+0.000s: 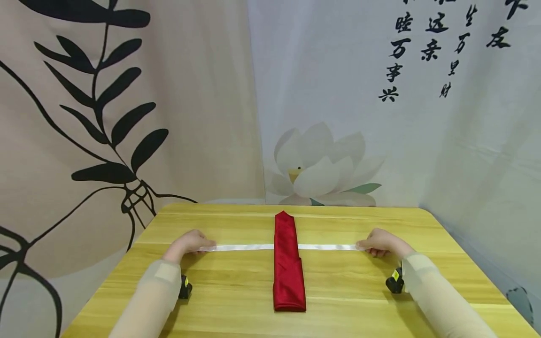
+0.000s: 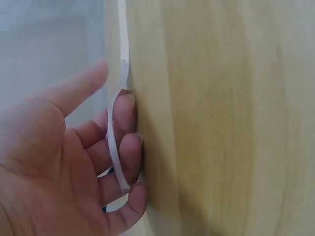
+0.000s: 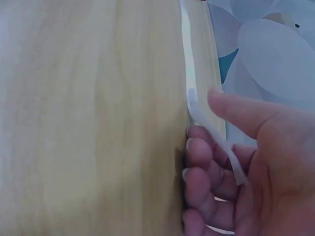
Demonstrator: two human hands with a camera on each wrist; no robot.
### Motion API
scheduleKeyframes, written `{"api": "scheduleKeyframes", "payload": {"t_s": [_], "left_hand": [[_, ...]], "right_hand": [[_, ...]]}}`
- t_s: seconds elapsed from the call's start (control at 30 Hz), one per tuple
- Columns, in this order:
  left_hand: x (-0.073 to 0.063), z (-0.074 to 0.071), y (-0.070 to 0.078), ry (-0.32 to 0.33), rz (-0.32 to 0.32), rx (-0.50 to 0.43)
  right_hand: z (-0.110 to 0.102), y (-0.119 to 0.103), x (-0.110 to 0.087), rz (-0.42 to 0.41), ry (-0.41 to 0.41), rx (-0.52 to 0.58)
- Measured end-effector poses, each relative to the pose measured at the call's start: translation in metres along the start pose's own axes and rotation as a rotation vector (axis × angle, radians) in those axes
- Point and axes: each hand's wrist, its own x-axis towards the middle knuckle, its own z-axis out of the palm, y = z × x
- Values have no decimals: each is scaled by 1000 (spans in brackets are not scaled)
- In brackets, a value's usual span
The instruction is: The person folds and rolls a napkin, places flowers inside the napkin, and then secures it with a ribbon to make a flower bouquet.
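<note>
A folded length of red satin cloth (image 1: 289,272), pointed at its far end, lies lengthwise on the table. Under it, crosswise, runs a narrow white ribbon (image 1: 327,247), sticking out straight on both sides. At the ribbon's left end, my left hand (image 1: 188,243) holds it at the fingertips; in the left wrist view the tail crosses the curled fingers (image 2: 129,152), thumb apart from them. My right hand (image 1: 382,241) holds the other end, and the right wrist view has its tail slanting over curled fingers (image 3: 199,182) toward the palm, thumb raised beside it.
The light wooden table (image 1: 228,291) bears the cloth and ribbon. Behind it hangs a printed curtain (image 1: 203,117) with dark leaves, a lotus and writing. A small black device (image 1: 184,287) shows at the left wrist, and another black device (image 1: 395,280) at the right.
</note>
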Motion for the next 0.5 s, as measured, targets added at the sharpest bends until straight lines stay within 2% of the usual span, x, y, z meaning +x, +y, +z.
{"api": "scheduleKeyframes", "payload": {"t_s": [0.13, 0.23, 0.5], "left_hand": [[-1, -5, -2, -12, -10, 29], [-2, -9, -4, -33, -6, 48], [-1, -23, 1, -151, 55, -112]], "right_hand": [[-2, -1, -2, 22, -7, 48], [-5, -1, -2, -3, -19, 73], [-18, -1, 1, -100, -86, 241]]}}
